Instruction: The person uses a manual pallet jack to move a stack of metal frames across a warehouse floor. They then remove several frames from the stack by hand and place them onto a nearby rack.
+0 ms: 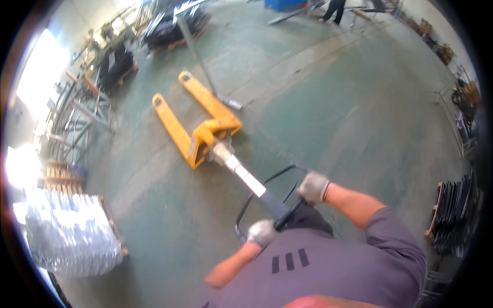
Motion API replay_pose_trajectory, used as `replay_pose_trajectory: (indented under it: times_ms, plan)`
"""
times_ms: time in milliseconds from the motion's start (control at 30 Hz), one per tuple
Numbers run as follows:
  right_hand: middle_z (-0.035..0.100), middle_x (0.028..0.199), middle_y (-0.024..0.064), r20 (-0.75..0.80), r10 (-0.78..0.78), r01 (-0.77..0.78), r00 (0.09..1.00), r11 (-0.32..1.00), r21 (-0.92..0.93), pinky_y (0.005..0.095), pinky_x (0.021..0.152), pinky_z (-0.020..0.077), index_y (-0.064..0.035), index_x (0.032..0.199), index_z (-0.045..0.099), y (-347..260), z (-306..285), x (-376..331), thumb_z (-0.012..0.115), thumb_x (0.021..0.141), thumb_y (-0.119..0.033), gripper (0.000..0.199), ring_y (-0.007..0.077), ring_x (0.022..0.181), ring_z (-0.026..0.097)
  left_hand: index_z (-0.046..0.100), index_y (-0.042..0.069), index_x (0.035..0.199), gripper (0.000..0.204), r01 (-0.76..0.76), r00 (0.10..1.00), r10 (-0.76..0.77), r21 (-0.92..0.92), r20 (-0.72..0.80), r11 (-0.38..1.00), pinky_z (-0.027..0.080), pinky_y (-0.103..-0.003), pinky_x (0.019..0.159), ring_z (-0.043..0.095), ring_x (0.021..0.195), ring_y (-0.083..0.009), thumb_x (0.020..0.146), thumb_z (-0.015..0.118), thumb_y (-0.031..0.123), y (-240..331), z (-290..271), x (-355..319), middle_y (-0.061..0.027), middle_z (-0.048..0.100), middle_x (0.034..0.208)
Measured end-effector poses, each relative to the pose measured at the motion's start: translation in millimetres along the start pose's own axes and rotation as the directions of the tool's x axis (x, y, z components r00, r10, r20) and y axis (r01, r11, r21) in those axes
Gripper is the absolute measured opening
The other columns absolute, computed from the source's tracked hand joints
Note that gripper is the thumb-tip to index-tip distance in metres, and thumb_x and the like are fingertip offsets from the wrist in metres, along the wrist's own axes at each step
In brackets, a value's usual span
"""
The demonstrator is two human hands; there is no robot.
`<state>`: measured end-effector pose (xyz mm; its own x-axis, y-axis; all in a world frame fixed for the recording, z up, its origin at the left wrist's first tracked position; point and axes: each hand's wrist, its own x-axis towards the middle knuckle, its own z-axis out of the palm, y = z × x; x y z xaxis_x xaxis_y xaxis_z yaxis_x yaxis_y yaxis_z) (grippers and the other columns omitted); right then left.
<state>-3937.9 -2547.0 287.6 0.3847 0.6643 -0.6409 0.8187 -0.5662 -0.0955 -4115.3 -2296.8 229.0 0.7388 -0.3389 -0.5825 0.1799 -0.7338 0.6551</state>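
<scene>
A yellow pallet jack stands on the floor ahead of me, its two forks pointing away to the far left. Its steering arm slopes back toward my body and ends in a black loop handle. My left hand, in a pale work glove, is closed around the left end of the handle. On the right end, my right hand, gloved the same way, has its fingers wrapped around the grip. Nothing rests on the forks.
A metal post on a flat foot stands just beyond the forks. Plastic-wrapped goods sit on a pallet at the left, below metal frames. Black sheets are stacked at the right. A person stands far off.
</scene>
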Motion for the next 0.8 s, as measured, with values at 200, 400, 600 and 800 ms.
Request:
replay_pose_trajectory:
  times_ms: [200,400,600,800]
  plan:
    - [0.081,0.081,0.0125,-0.162,-0.085,0.076,0.983,0.995,-0.061,0.0494,0.086,0.0615,-0.0161,0.086,0.082,57.6,-20.9,64.5,0.078,0.078,-0.027,0.014,0.0349,0.083,0.081,0.084,0.012,0.110,0.042,0.046,0.999,-0.046,-0.002,0.022,0.999,0.060,-0.053,0.093,0.079,0.108,-0.0430,0.090,0.077,0.048,-7.5,-56.7,62.7,-0.0213,0.082,0.106]
    - [0.079,0.079,0.0151,-0.290,-0.165,0.162,0.943,0.986,-0.033,0.0520,0.077,0.0625,-0.0117,0.084,0.080,87.3,-55.6,137.3,0.077,0.079,-0.023,0.013,0.0366,0.080,0.082,0.083,0.010,0.105,0.033,0.167,0.981,-0.161,0.055,-0.104,0.984,0.061,-0.053,0.094,0.079,0.104,-0.0418,0.089,0.074,0.036,-8.2,-137.8,77.8,-0.0203,0.082,0.105]
    - [0.078,0.077,0.0154,-0.459,-0.257,0.262,0.850,0.963,-0.054,0.0517,0.073,0.0628,-0.0111,0.084,0.077,90.8,-107.3,215.4,0.074,0.081,-0.023,0.012,0.0375,0.076,0.081,0.084,0.012,0.101,0.025,0.348,0.899,-0.289,0.136,-0.330,0.927,0.061,-0.053,0.094,0.078,0.105,-0.0416,0.086,0.070,0.027,-50.9,-202.6,88.4,-0.0188,0.082,0.105]
    - [0.078,0.076,0.0137,-0.631,-0.300,0.337,0.715,0.939,-0.065,0.0479,0.072,0.0610,-0.0119,0.084,0.075,57.0,-160.4,320.0,0.071,0.085,-0.024,0.013,0.0341,0.075,0.080,0.082,0.011,0.094,0.019,0.540,0.697,-0.344,0.144,-0.630,0.829,0.062,-0.051,0.087,0.078,0.097,-0.0402,0.082,0.073,0.023,-144.9,-265.4,90.2,-0.0171,0.080,0.098]
